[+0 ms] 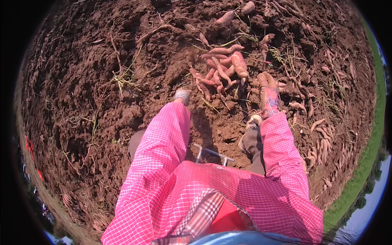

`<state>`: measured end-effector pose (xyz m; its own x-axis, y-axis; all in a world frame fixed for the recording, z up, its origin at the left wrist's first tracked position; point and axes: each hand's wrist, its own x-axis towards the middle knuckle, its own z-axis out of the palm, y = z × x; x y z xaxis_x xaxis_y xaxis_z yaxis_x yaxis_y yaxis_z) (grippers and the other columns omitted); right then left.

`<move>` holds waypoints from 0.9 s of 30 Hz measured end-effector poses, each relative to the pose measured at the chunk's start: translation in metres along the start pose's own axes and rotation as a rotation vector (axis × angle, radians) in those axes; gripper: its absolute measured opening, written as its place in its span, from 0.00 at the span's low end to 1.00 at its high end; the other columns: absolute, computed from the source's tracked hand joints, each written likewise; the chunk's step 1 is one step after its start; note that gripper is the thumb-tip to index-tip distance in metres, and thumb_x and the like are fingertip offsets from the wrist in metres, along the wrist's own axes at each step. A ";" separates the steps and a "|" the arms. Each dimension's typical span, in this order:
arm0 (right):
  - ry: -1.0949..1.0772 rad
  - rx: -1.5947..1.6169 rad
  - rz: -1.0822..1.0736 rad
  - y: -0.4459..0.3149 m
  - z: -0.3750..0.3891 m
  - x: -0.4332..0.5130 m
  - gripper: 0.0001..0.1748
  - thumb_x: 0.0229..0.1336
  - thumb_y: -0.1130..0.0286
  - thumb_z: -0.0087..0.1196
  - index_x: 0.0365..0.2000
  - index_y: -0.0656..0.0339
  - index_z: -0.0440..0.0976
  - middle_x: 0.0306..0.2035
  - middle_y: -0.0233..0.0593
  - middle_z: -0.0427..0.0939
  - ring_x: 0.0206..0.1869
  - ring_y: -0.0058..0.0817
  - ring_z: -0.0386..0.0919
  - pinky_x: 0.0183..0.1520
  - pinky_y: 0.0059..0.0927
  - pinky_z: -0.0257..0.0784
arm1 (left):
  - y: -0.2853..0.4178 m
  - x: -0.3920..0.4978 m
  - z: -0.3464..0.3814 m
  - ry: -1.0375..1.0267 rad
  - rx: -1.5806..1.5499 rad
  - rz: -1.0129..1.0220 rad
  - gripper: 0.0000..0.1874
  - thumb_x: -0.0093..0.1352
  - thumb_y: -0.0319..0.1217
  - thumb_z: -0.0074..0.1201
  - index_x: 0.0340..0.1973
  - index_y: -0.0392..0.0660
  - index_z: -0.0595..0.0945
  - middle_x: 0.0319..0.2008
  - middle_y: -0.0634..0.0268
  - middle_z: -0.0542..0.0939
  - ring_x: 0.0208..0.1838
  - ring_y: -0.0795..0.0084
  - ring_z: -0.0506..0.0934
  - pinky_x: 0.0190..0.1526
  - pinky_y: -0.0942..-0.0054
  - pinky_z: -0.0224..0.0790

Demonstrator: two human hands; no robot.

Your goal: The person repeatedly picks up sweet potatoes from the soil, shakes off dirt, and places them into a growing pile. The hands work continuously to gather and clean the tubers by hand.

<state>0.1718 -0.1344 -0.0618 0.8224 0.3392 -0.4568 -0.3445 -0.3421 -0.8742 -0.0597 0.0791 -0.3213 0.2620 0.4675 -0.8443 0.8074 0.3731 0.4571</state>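
A loose heap of sweet potatoes [222,69] with reddish-pink skins lies on broken brown soil ahead of me. My left hand [183,94], in a pale, soiled glove, is low at the heap's near left side. Its fingers are mostly hidden, so any grip is unclear. To the right of the heap, my right hand [268,94] wears a dirt-caked reddish glove, back upward and fingers stretched forward. Small sweet potatoes [254,87] lie against its left side; its palm is out of sight. A thick sweet potato [239,65] rests on top of the heap.
Between my legs shows a metal tube frame [212,152]. My shoe [253,120] is just below my right hand. More sweet potatoes [321,144] lie in rows at right. Cut vines [124,78] and clods cover the ground; a grass strip [372,134] borders the field.
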 end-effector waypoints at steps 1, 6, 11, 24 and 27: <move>0.017 -0.026 0.018 -0.004 -0.005 0.000 0.28 0.66 0.58 0.51 0.59 0.66 0.64 0.47 0.40 0.77 0.39 0.23 0.79 0.33 0.20 0.75 | 0.005 0.018 -0.019 0.073 -0.172 0.039 0.20 0.64 0.34 0.59 0.51 0.43 0.80 0.36 0.58 0.83 0.29 0.64 0.79 0.31 0.62 0.73; -0.125 0.040 0.004 -0.019 -0.005 -0.017 0.25 0.66 0.61 0.51 0.56 0.67 0.66 0.45 0.45 0.78 0.39 0.24 0.78 0.38 0.22 0.76 | 0.073 0.065 -0.047 0.468 -0.014 0.201 0.31 0.66 0.37 0.51 0.65 0.45 0.68 0.53 0.50 0.79 0.52 0.56 0.79 0.54 0.64 0.70; -0.272 -0.114 0.113 -0.028 0.007 -0.027 0.29 0.64 0.55 0.54 0.55 0.68 0.69 0.44 0.44 0.79 0.40 0.23 0.78 0.41 0.22 0.76 | 0.129 0.078 -0.028 0.364 0.361 0.424 0.42 0.60 0.40 0.62 0.69 0.58 0.61 0.65 0.48 0.66 0.66 0.48 0.67 0.64 0.57 0.62; -0.346 -0.231 0.266 -0.017 0.012 -0.034 0.24 0.65 0.62 0.52 0.54 0.69 0.68 0.45 0.46 0.79 0.41 0.24 0.78 0.43 0.25 0.75 | 0.118 0.067 -0.012 0.536 -0.090 0.204 0.21 0.57 0.32 0.63 0.43 0.42 0.73 0.36 0.50 0.82 0.41 0.51 0.81 0.45 0.57 0.73; -0.349 -0.263 0.249 -0.019 0.007 -0.042 0.30 0.62 0.55 0.55 0.55 0.70 0.68 0.44 0.48 0.79 0.38 0.26 0.78 0.42 0.26 0.75 | 0.118 0.075 -0.030 0.580 -0.573 0.196 0.26 0.57 0.26 0.62 0.50 0.41 0.68 0.31 0.61 0.78 0.32 0.70 0.76 0.37 0.70 0.71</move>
<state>0.1406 -0.1359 -0.0269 0.5138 0.4768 -0.7132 -0.3483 -0.6438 -0.6813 0.0394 0.1824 -0.3228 -0.0702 0.8461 -0.5284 0.3411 0.5181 0.7844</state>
